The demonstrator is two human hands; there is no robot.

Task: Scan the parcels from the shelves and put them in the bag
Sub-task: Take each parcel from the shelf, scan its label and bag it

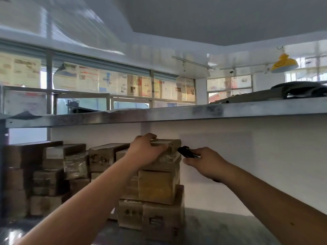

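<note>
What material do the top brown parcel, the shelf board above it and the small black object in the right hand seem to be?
Top brown parcel: looks like matte cardboard, with glossy clear tape below. Grey shelf board: probably painted or galvanised metal, dull sheen, scuffed edge. Small black object, held by the right hand: likely plastic, too blurred to confirm.

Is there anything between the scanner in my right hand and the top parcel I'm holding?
Nothing visible. The black scanner in your right hand points across a short open gap at the end of the top parcel, which your left hand grips on the stack.
</note>
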